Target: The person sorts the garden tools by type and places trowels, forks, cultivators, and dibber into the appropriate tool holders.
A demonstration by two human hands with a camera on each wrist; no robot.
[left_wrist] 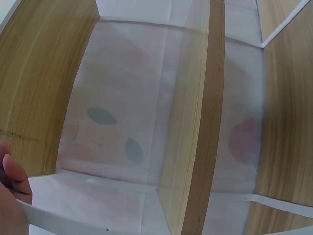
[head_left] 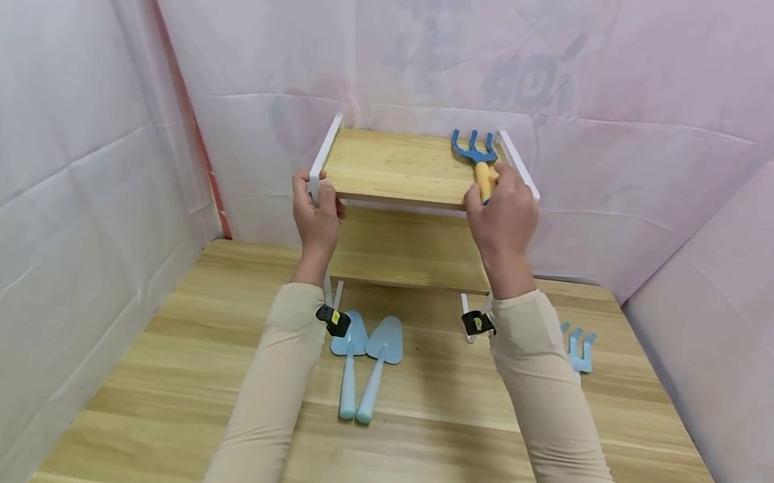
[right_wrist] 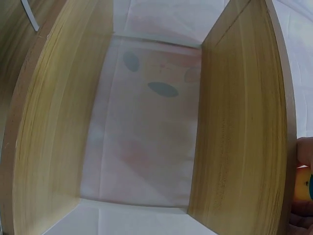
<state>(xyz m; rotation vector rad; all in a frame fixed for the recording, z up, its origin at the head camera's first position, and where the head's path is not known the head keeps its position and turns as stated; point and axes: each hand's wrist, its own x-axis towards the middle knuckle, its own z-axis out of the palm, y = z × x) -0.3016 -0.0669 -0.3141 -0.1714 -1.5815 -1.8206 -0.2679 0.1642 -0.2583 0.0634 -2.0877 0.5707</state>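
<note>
Two pale-blue trowels (head_left: 385, 344) on a wooden table (head_left: 176, 407), pale-blue rake (head_left: 580, 363) at right, left hand (head_left: 317, 219) gripping the near left corner of the shelf (head_left: 413, 250), right hand (head_left: 508, 217) pinching the yellow handle (head_left: 482, 178) of a blue fork (head_left: 474, 155), tines (head_left: 473, 140) over the far right of the top board (head_left: 396, 163).

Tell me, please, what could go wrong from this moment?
1. The yellow-handled fork has its handle end near the front edge of the top shelf, so it might slip off if the right hand loosens.
2. The left hand grips the white frame; a pull there could shift or tip the rack.
3. The right sleeve partly hides the light-blue fork from the head camera, so it may be overlooked.
</note>
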